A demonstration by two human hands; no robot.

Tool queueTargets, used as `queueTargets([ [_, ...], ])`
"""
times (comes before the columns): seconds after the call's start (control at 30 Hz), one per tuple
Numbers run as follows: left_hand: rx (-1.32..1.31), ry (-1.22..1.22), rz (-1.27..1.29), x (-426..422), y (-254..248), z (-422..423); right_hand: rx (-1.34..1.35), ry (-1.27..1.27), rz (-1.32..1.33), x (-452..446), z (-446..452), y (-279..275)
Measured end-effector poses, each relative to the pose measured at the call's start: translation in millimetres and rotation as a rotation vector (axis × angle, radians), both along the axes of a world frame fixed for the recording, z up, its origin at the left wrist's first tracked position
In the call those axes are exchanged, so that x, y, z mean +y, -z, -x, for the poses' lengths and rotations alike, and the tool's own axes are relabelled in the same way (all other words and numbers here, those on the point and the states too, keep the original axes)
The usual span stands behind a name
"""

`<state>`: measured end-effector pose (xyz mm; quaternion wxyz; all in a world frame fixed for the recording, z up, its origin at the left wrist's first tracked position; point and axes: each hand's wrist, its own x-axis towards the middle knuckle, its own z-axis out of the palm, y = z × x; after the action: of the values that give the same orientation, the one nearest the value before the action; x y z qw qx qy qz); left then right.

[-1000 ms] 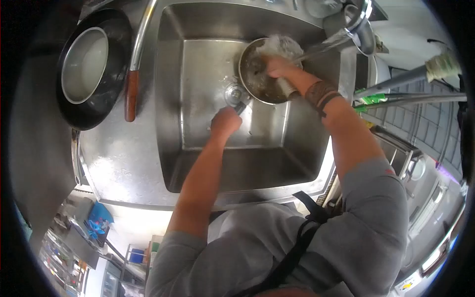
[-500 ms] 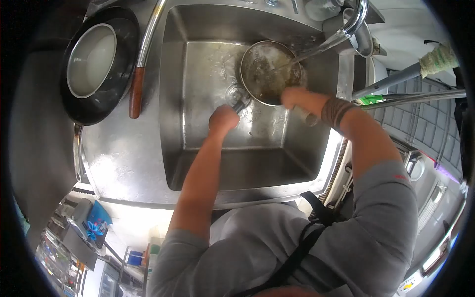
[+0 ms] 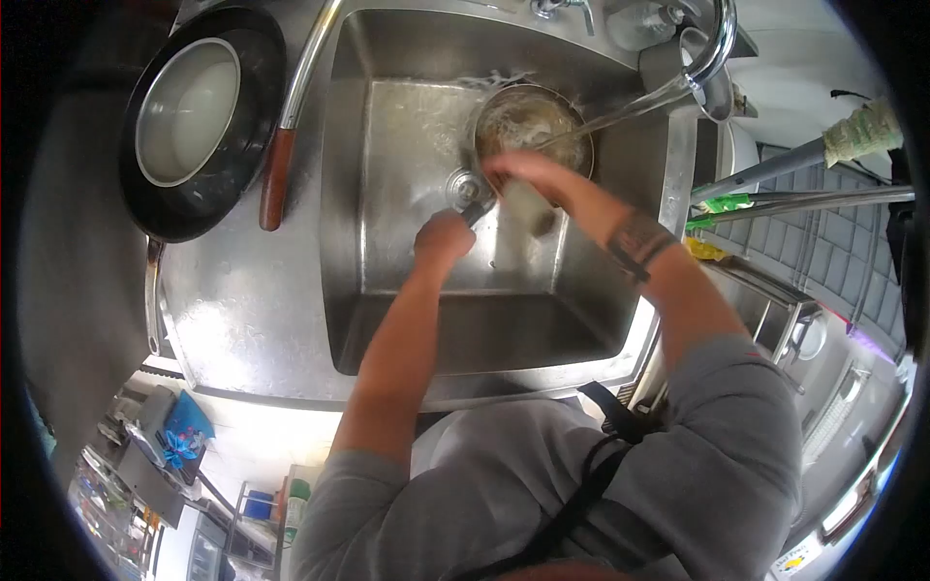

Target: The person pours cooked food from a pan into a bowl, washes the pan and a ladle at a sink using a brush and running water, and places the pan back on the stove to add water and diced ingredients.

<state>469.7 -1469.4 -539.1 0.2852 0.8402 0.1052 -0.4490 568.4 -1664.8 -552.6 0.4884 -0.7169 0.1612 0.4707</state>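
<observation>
A round pan (image 3: pixel 491 111) lies in the steel sink, with murky, foaming water in it. My left hand (image 3: pixel 444 238) is closed around the pan's dark handle (image 3: pixel 474 212), near the drain. Over the pan's near rim, my right hand (image 3: pixel 518 168) grips a pale cylindrical tool (image 3: pixel 530 210); motion blurs both, and the tool's exact kind cannot be made out. One end of it sticks out toward me, while the hand hides the other. A stream of water (image 3: pixel 630 111) runs from the curved faucet (image 3: pixel 715 53) into the pan.
Left of the sink (image 3: pixel 465 334), a black pan (image 3: pixel 179 215) holds a white bowl (image 3: pixel 194 116). Beside it lies a wooden-handled utensil (image 3: pixel 278 179). A metal container (image 3: pixel 717 92) and a clear bottle (image 3: pixel 641 26) stand at the back right. Long poles (image 3: pixel 804 198) jut in from the right.
My right hand has swept leftward along the pan's near side with the pale tool. The water in the pan is more stirred up. My left hand stays on the handle.
</observation>
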Motion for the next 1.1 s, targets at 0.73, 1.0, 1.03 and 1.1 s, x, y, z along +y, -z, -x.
queueTargets([
  [0.73, 0.211, -0.096, 0.345, -10, -22, 52, -0.334, -0.536, 0.634, -63, 152, -185],
  [1.0, 1.403, -0.953, 1.262, -6, -153, 87, -0.745, 0.002, 0.626, -85, 207, -434],
  [1.03, 1.256, -0.855, 1.211, -7, -153, 96, -0.794, 0.020, 0.647, -87, 207, -467],
  [1.1, 0.653, -0.429, 0.927, -16, -144, 110, -1.252, 0.127, 0.712, -106, 200, -510],
])
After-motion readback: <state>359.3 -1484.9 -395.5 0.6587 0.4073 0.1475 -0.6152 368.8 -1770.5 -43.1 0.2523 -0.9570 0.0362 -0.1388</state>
